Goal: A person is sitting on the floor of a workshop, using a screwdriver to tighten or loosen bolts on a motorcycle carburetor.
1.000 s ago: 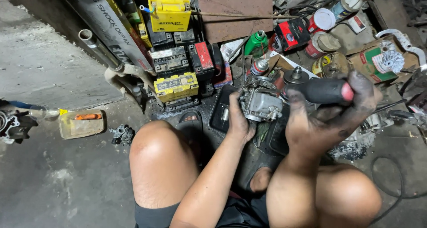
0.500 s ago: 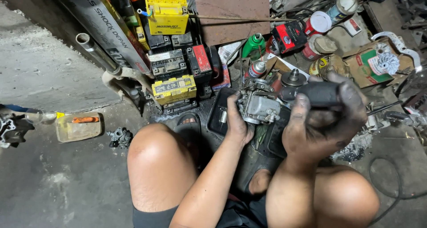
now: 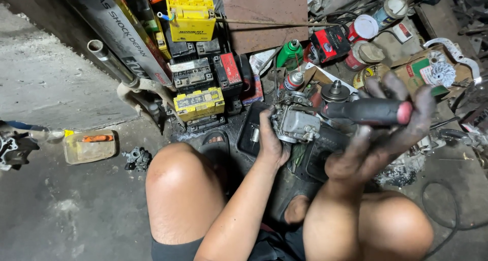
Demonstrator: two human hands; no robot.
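You sit low on a stained grey concrete floor (image 3: 61,210), bare knees up, against a cluttered workshop wall. Your left hand (image 3: 272,141) grips a grey metal carburetor (image 3: 295,122) over a black tray (image 3: 251,134), fingers wrapped around its side. Your grease-blackened right hand (image 3: 386,134) holds a screwdriver with a black and red handle (image 3: 368,111) pointed at the carburetor, fingers closed loosely around the grip. Behind them stand stacked batteries: a yellow one (image 3: 190,17) on top, black ones below, another yellow one (image 3: 199,103) lowest. A green bottle (image 3: 291,53), a red-capped spray can (image 3: 294,80) and red-and-white tins (image 3: 362,28) crowd the right. A clear plastic tub (image 3: 90,146) lies at left.
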